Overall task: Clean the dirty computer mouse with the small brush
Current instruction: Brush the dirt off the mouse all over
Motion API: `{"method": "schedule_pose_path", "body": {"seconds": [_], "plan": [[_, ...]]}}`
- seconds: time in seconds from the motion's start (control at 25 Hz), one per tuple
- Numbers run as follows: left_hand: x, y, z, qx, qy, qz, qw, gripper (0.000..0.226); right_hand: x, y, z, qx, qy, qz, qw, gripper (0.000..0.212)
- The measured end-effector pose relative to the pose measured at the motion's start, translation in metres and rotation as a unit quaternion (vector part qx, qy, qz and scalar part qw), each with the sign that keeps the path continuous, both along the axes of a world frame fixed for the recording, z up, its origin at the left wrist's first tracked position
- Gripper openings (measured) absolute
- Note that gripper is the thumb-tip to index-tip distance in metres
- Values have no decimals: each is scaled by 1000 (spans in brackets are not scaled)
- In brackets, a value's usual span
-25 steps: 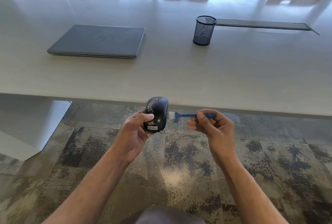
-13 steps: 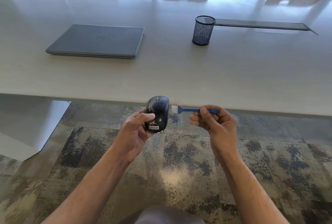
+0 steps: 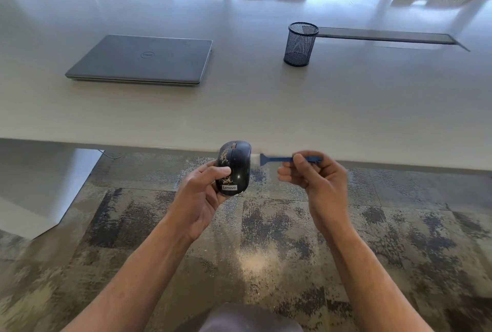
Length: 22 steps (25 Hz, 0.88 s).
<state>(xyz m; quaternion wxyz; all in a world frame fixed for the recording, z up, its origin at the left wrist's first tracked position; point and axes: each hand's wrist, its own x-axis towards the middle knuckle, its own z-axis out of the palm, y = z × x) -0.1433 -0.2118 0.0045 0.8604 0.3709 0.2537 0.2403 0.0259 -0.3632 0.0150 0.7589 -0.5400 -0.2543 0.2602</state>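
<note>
A closed laptop (image 3: 145, 60) is seen lying flat at the left of the desk (image 3: 239, 108), with a mesh pen cup (image 3: 300, 44) standing well apart to its right; neither is touched.

Below the near edge of the desk, over the carpeted floor (image 3: 133, 225), the computer mouse (image 3: 235, 169) is held up by the left hand (image 3: 202, 193). The grip of that hand is wrapped round the mouse's body, the thumb laid across its near side just above the label. Pale specks of dirt are seen over the mouse's left flank and near its lower end; the right flank looks darker and cleaner.

Just to the right, the small brush (image 3: 282, 160) is held level, its white bristles pointed at, and seemingly touching, the mouse's upper right edge. The handle is pinched in a narrow grip by the fingertips of the right hand (image 3: 316, 179), with the far end sticking out past the fingers.

The brushing step is judged to be in hand and only partly done. For the next move, the bristles would need to be carried across to the speckled left flank, or the mouse turned in the left hand so that flank is brought to the brush, with short strokes directed away so the dirt falls to the floor.
</note>
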Motion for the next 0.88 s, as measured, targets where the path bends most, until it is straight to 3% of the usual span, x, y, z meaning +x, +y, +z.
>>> {"method": "schedule_pose_path", "body": {"seconds": [0.2, 0.44, 0.68, 0.88], "plan": [[-3, 5, 0, 2, -2, 7, 1000, 57, -8, -11, -7, -23, -10, 52, 998, 13], [-1, 0, 2, 7, -3, -1, 1000, 65, 0, 0, 4, -13, -11, 4, 1000, 13], [-6, 3, 1, 6, -6, 11, 1000, 52, -12, -17, -8, -17, -12, 77, 997, 16], [-6, -3, 5, 20, 3, -8, 1000, 65, 6, -10, 10, -6, -20, 0, 1000, 11]]}}
